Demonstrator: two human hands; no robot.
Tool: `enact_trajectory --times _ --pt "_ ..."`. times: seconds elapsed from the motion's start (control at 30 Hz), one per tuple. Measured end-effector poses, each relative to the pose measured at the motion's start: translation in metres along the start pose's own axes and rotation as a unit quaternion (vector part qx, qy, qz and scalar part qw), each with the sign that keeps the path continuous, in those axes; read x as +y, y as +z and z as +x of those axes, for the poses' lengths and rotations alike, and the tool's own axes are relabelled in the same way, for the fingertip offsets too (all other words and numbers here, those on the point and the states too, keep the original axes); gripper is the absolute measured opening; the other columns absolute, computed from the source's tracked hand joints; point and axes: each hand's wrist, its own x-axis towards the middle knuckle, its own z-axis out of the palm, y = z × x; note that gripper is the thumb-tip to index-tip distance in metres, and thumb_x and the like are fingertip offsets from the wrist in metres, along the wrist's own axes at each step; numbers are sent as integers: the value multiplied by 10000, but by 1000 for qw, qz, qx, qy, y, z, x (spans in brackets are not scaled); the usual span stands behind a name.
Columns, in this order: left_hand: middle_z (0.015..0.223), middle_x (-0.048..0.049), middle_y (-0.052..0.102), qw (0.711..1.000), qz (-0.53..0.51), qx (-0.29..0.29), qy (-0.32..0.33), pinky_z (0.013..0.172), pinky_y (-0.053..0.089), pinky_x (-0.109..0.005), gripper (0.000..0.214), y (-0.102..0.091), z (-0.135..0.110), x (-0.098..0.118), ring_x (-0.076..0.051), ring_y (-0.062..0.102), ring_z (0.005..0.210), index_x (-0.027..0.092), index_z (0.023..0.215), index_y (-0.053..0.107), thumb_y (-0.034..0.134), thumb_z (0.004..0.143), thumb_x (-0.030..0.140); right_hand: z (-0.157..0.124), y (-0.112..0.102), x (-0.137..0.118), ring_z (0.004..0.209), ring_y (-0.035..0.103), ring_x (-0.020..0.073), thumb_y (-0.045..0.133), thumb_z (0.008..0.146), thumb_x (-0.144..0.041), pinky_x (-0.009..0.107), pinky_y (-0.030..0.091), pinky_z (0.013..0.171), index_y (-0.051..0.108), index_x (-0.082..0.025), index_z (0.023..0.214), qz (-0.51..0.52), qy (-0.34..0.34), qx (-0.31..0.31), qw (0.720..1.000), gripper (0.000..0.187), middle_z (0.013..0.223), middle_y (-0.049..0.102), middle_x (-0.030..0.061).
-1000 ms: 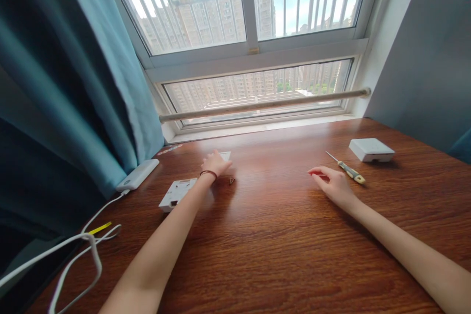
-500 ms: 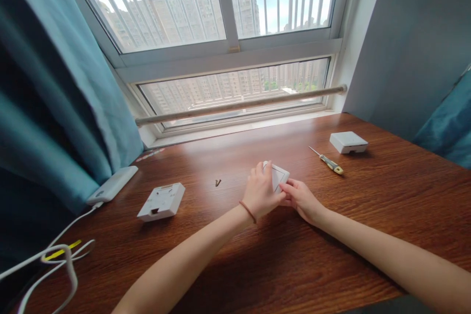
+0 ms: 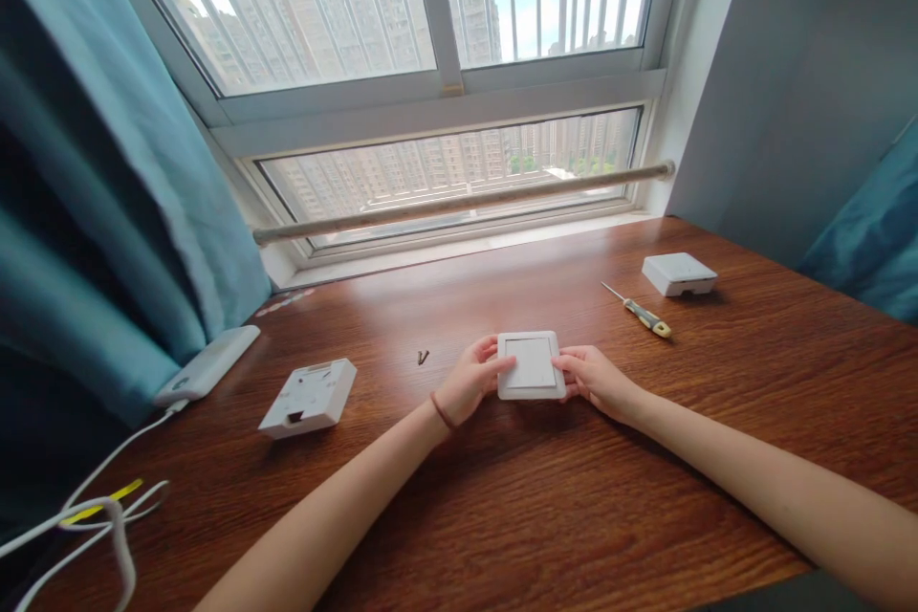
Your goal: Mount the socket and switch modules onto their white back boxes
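Note:
A white square switch cover plate [image 3: 532,364] lies face up on the wooden desk [image 3: 545,497], held from both sides. My left hand [image 3: 469,382] grips its left edge with curled fingers, a thin band round the wrist. My right hand [image 3: 595,381] pinches its right edge. A white switch base [image 3: 308,397] lies to the left. Two small screws [image 3: 423,357] sit just left of my left hand. A yellow-handled screwdriver [image 3: 642,313] lies to the right, beyond my right hand.
A white box [image 3: 678,273] sits at the far right of the desk. A white power bank [image 3: 207,363] with white cables [image 3: 100,512] lies at the left by the teal curtain [image 3: 107,191]. A window with a rail [image 3: 459,201] runs behind.
My left hand carried the cover plate from the far left to the desk's middle. My right hand came in to meet it. Both now hold it flat, face up.

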Motion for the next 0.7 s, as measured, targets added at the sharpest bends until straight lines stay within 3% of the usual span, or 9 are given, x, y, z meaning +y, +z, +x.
enact_trajectory --times 0.17,0.27,0.33,0.43,0.53,0.7 --pt "1051 -103 639 1000 -24 7 14 684 520 -288 424 0 -4 -14 -224 623 915 146 965 567 751 628 325 -1 1 0 516 561 118 595 740 -463 229 467 463 669 -119 769 -78 -14 -2 997 354 602 635 23" --pt "1035 -107 637 999 -7 29 24 654 525 -285 416 -1 -7 -17 -238 617 929 144 930 552 750 621 338 -4 -1 -1 553 566 121 624 730 -428 248 485 492 650 -141 989 -134 -44 12 990 388 772 660 36" --pt "1036 -111 631 998 11 47 28 629 525 -275 412 -2 -8 -18 -245 611 942 145 917 540 746 621 345 -7 -4 -3 581 562 111 697 675 -370 256 496 532 572 -186 1155 -164 -69 28 984 529 947 642 47" --pt "1038 -112 629 997 29 65 30 617 526 -272 416 -3 -8 -18 -247 610 945 149 917 530 738 622 356 -11 -7 -5 678 569 128 763 605 -308 273 516 609 505 -210 1244 -279 -150 12 949 696 1073 590 69" --pt "1037 -113 632 996 37 70 29 619 528 -274 417 -5 -6 -19 -244 611 937 147 917 533 738 616 352 -12 -10 -7 720 575 152 739 638 -307 304 533 640 513 -198 1242 -391 -222 -19 893 654 1077 591 89" --pt "1022 -99 636 995 56 78 33 647 520 -271 415 -6 -4 -20 -227 607 924 146 911 553 749 594 327 -12 -12 -8 730 592 164 706 675 -298 331 541 678 531 -222 1235 -415 -242 -27 877 592 1148 588 92"
